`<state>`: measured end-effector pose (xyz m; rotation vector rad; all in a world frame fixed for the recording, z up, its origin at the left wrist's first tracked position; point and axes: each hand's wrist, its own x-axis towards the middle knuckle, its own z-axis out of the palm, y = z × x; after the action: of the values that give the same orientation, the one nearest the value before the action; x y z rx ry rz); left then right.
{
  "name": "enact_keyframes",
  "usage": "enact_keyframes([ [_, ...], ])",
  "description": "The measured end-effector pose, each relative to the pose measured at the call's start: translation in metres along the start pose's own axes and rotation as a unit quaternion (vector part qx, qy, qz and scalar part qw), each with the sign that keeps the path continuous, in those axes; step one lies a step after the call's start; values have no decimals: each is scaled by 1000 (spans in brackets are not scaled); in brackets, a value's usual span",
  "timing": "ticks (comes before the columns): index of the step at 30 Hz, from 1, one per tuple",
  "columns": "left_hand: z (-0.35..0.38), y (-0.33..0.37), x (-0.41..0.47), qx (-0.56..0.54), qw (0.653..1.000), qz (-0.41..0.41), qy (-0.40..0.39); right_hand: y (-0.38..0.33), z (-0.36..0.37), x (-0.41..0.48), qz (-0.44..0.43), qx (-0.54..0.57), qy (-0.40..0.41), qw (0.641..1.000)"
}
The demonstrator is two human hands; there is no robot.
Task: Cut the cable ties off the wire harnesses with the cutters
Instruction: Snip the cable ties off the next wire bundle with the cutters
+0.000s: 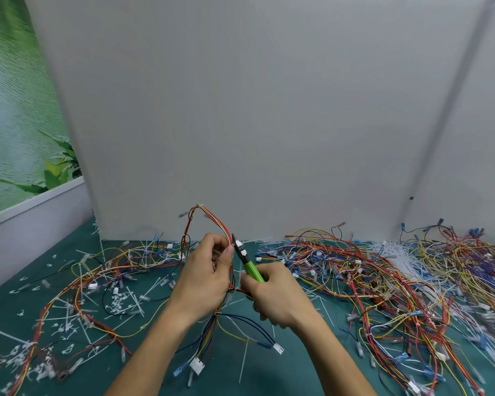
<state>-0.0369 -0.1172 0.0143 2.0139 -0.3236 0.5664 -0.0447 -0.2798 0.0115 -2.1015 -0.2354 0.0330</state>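
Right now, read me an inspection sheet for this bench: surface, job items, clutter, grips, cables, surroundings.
Surface: green mat, littered.
Job's things: wire harness held up; green-handled cutters, tip against it.
Clutter: cut white cable ties scattered, thickest on the left.
Grips: left hand holds the harness; right hand grips the cutters' handles.
Cables: loose harnesses piled on the right, fewer on the left.
Surroundings: white panel behind; leafy printed backdrop at left.

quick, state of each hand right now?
Left hand: closed, pinching the wire harness.
Right hand: closed, gripping the green-handled cutters, tips at the harness.
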Motion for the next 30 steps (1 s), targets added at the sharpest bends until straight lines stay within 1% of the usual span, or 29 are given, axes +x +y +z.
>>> enact_keyframes([
  [9, 1, -4, -1, 12, 1000, 3, -9, -2, 2, 1, -20, -53, -10, 998],
  [16, 1, -6, -1, 3, 1000, 8, -14, 0, 2, 1, 9, -44, -4, 999],
  [19, 2, -7, -1, 8, 1000, 7, -17, 1, -1, 1, 18, -61, 1, 998],
  [22, 3, -8, -1, 12, 1000, 5, -15, 1, 0, 1, 10, -64, 2, 998],
  [27, 3, -9, -1, 22, 999, 7, -23, 1, 2, 2, -1, -64, -28, 998],
  [30, 3, -9, -1, 26, 999, 5, -29, 1, 2, 2, -9, -69, -18, 997],
])
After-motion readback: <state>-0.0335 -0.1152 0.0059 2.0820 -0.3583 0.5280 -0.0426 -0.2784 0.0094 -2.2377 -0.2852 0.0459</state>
